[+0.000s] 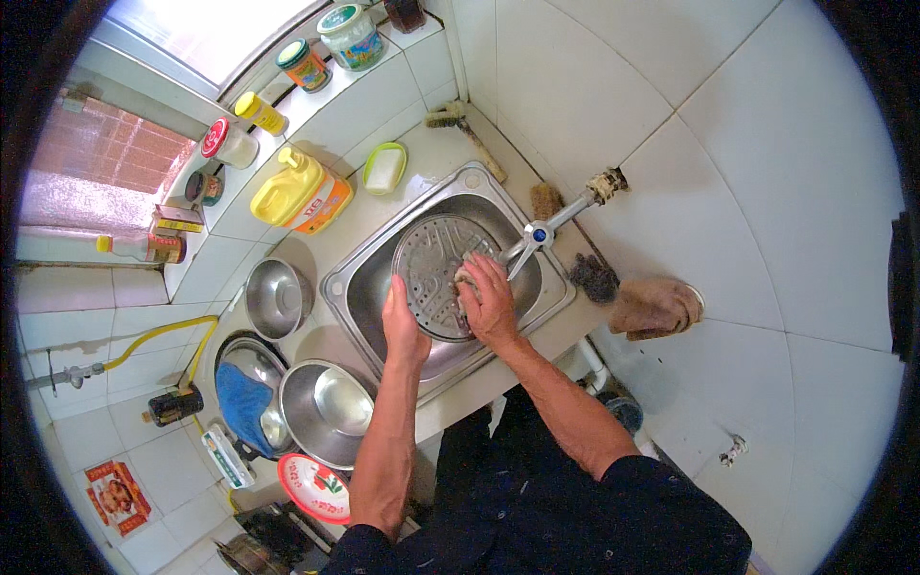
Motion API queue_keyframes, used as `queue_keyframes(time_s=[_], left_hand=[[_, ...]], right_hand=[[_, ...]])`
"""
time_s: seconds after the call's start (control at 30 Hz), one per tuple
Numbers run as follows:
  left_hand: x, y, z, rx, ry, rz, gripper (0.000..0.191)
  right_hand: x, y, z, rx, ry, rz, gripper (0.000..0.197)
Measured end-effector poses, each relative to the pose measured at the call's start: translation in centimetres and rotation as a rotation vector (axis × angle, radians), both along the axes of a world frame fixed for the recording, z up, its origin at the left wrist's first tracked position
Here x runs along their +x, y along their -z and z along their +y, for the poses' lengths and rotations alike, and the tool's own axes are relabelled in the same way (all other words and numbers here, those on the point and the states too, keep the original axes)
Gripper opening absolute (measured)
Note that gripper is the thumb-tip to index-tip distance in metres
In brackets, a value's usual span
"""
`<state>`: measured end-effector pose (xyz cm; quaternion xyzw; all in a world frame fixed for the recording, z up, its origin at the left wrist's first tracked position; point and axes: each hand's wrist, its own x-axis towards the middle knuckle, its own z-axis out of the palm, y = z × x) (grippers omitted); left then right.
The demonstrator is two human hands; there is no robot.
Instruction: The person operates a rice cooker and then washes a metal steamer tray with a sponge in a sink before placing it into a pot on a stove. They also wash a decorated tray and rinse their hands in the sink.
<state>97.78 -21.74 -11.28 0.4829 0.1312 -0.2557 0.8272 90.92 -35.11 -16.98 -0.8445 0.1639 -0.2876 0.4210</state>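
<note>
A round perforated metal steamer plate (431, 251) is held tilted over the stainless steel sink (366, 327). My left hand (404, 323) grips its near left rim, thumb up along the edge. My right hand (490, 298) presses a light-coloured rag or scrubber (467, 273) against the plate's right side; the fingers partly hide it. Just beyond my right hand, the metal tap (535, 237) reaches in from the wall. Whether water is running, I cannot tell.
Left of the sink stand steel bowls (277, 298) and a basin (316, 410), a blue cloth (244, 406) and a floral plate (316, 489). Behind are a yellow detergent jug (305, 190), soap in a green dish (385, 169) and a brush (471, 136). A brown cloth (654, 309) hangs at right.
</note>
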Motion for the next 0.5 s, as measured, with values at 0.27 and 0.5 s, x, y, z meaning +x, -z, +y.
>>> queue_keyframes(time_s=[0.27,0.5], left_hand=[[-1.4,-0.2,0.8,0.014,0.045,0.063,0.046],[-1.0,0.0,2.8,0.05,0.049,0.078,0.047]], right_hand=[[2.8,1.5,-3.7,0.118,0.209,0.168,0.023],[3.8,0.6,-3.3,0.265,0.263,0.397,0.041]])
